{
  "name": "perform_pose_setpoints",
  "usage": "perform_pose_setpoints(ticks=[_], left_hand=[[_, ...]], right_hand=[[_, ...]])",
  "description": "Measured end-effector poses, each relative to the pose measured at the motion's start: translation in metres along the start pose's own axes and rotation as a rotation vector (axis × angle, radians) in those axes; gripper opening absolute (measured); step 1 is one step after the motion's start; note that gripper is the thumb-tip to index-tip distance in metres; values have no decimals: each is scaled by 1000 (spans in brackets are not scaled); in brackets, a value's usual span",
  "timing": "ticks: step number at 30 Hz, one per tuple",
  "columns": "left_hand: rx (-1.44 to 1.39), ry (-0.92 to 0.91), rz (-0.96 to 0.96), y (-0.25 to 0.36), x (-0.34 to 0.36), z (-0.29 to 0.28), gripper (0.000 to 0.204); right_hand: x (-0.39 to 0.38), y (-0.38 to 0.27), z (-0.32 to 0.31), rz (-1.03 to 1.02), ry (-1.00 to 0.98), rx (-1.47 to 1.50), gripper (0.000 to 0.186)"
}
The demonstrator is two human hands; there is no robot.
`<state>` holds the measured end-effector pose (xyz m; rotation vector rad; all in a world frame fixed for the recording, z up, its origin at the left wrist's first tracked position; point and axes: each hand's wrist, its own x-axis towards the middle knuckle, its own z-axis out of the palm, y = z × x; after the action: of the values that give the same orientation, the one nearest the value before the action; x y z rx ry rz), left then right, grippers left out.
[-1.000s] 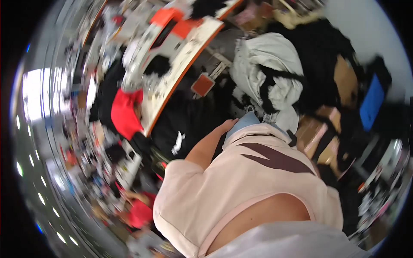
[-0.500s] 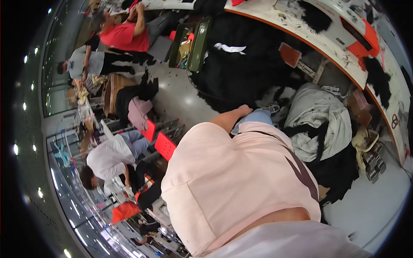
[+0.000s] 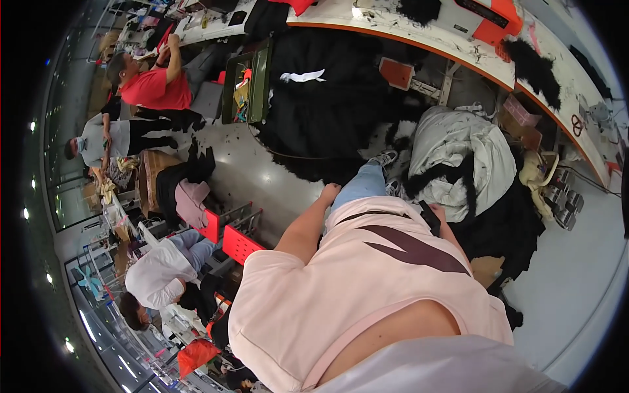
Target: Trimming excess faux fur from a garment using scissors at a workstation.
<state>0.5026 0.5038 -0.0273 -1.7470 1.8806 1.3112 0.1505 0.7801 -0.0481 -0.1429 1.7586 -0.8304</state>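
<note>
Bundle [image 3: 485, 134] ahead, nearer my right hand [image 3: 438, 211]

On my left stands a red chair [image 3: 244, 245]; farther ahead, a green box [image 3: 261, 85], then black fur [image 3: 314, 114]. My left hand [image 3: 331, 192] hangs by my jeans [image 3: 363, 181]; its fingers look curled, but I cannot tell whether they hold anything. Against my right hand a dark object [image 3: 430, 220] slants, long axis running front-left to back-right; with the fingers partly hidden, I cannot tell whether I am grasping it. The bundle lies just beyond, ahead and rightward: roughly round, no clear long axis, a black strip [image 3: 470, 187] draped over it. Farther right runs the surface [image 3: 593, 141].
</note>
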Motion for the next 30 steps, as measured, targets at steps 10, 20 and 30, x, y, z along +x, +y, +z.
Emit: perform_pose_setpoints(ticks=[10,20,30], left_hand=[[146,-88,204,35,22,-11,35],[1013,-702,954,131,141,-50,28],[864,-545,567,312,110,23,33]], right_hand=[[-42,52,-28,305,287,53,31],[-94,69,67,170,780,459,15],[-189,174,224,676,722,965,26]])
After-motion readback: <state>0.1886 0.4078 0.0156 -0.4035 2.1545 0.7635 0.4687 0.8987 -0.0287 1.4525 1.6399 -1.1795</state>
